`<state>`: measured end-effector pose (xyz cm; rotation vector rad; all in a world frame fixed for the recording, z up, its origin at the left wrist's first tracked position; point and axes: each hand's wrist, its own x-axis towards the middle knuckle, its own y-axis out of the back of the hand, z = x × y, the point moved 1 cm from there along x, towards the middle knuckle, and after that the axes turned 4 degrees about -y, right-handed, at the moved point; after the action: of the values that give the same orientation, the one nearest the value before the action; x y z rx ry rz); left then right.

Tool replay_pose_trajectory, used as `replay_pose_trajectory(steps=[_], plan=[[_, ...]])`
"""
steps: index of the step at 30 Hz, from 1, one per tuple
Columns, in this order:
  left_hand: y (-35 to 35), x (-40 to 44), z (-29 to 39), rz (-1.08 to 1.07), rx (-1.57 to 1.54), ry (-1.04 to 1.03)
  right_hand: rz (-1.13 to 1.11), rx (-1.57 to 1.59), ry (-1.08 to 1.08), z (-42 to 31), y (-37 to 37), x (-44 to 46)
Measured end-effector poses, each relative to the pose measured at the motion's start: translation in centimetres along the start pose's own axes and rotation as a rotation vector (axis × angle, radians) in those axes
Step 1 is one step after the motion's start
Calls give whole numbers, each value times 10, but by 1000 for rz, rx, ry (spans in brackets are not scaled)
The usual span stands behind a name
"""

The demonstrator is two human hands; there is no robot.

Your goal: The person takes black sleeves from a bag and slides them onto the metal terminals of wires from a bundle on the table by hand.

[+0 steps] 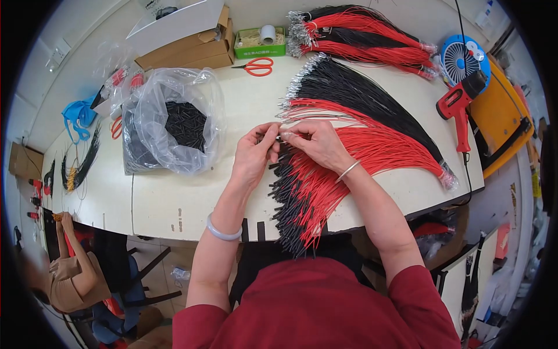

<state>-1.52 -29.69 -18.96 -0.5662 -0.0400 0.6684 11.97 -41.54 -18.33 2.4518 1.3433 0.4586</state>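
Both hands meet over the table at the left edge of a fanned bundle of red wires (pixel 372 148). My left hand (pixel 256 151) is closed, its thumb and fingers pinched at a small piece too tiny to make out. My right hand (pixel 314 142) pinches at the same spot, its fingertips almost touching the left ones. Below the hands, many red wires end in black sleeves (pixel 290 203) near the table's front edge. Black wires (pixel 360 93) with silvery ends fan out behind the red ones. An open clear plastic bag (pixel 212 99) holds short black tubes (pixel 186 125).
Red-handled scissors (pixel 258 67), a green box (pixel 247 49) and a cardboard box (pixel 203 52) stand at the back. More wire bundles (pixel 372 49) lie behind. A red heat gun (pixel 459 107) and blue fan (pixel 456 55) are at right. Another person (pixel 75 270) sits at lower left.
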Motion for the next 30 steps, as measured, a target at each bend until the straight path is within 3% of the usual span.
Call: replay_pose_trajectory(steps=[3,9,19,24,28,30], plan=[[10,2,-1,83,139,44,43,-32,150,1,3,3],[4,0,-1,82,142,86,73,-135,198,-2,1,1],[10,2,3,-42,-104,152,50,-47,134,6,2,3],[16,7,5,80,-118,85,1,-63,272,4,6,5],[29,5,9,55,-216,158,-68,258,19,2,6,2],[24,3,11,80,-217,171,-77,235,25,3,7,3]])
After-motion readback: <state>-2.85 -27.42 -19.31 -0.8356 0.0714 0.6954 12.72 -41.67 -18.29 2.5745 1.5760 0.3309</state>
